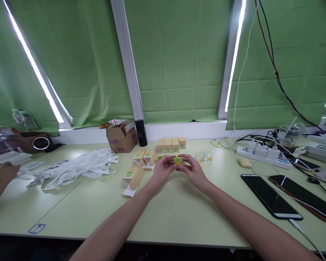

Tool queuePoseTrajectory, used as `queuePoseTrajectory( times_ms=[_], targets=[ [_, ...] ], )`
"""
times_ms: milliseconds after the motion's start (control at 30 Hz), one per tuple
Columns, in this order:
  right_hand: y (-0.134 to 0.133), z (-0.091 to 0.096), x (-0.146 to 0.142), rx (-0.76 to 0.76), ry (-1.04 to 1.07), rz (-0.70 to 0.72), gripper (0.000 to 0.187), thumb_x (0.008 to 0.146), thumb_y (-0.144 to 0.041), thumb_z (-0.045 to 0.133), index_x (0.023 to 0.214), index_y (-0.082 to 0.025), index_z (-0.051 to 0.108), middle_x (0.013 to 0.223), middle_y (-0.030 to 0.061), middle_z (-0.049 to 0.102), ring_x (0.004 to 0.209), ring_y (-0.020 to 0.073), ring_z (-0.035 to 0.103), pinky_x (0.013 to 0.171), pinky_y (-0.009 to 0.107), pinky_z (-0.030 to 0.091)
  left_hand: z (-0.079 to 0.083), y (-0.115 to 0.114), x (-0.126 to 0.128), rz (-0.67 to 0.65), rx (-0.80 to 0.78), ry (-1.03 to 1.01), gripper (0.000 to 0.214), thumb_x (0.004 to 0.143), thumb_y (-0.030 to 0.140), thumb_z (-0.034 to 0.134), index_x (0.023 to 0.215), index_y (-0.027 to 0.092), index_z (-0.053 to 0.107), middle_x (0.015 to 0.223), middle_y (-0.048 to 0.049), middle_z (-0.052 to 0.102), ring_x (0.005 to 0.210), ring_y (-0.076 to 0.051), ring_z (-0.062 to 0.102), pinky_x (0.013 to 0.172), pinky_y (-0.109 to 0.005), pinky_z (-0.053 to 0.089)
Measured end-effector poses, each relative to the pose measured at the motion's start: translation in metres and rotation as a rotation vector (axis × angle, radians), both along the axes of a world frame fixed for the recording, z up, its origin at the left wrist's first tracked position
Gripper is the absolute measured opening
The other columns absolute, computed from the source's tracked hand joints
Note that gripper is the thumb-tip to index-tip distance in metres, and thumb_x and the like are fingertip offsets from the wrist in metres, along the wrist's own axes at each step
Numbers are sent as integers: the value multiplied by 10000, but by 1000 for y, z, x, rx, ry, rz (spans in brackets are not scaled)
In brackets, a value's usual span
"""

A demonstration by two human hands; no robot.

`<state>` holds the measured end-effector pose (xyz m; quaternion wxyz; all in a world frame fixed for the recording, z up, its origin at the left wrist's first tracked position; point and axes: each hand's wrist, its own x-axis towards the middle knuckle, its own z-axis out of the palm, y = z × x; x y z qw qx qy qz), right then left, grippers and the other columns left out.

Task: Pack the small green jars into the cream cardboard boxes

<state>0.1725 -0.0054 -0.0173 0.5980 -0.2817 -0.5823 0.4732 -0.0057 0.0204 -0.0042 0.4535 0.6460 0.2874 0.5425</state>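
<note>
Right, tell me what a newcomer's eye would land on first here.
Probably the green curtains filling much of the upper view. Below them, over the table, the left hand and right hand hold a small yellow-green item. A loose heap of white strips spreads to their left.

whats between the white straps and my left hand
Three small tan boxes sit between the white straps and your left hand, in the head view.
</note>
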Motion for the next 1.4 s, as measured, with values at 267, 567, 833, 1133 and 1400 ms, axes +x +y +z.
queuePoseTrajectory(
  times_ms=[267,567,833,1133,1400],
  targets=[
    [-5,-9,-6,3,-150,-94,736,762,-336,813,1444,-340,537,1427,94,447,917,185,693,894,418,620,-3,-3,4,108,-37,51,477,699,412,913,1040,164,690,914,-71,772,859,-222,754,822,-376,631],
    [-2,-5,-4,-12,29,-125,630,822,-440,819,1387,-299,580,1284,80,611,843,192,714,845,442,632,-3,-6,1,40,94,71,440,954,507,652,1228,163,676,1117,-129,773,943,-250,774,901,-436,626],
    [8,1,9,-238,481,98,397,827,-482,820,1065,-235,621,959,66,783,756,256,780,737,425,643,0,-7,-2,80,39,22,274,946,433,645,985,162,631,933,-93,746,859,-209,753,773,-357,621],
    [12,-4,13,-271,493,29,355,860,-489,779,1041,-245,595,893,51,776,698,223,756,627,353,609,-3,-4,-4,129,-37,133,246,929,423,591,848,195,549,725,-16,659,698,-159,665,651,-291,564],
    [2,-1,1,-189,363,-45,541,760,-479,878,1179,-262,614,1021,45,728,931,267,751,866,492,614,-2,-1,-3,201,-8,245,504,947,659,530,818,177,602,802,-78,712,778,-197,685,700,-329,578]
  ],
)
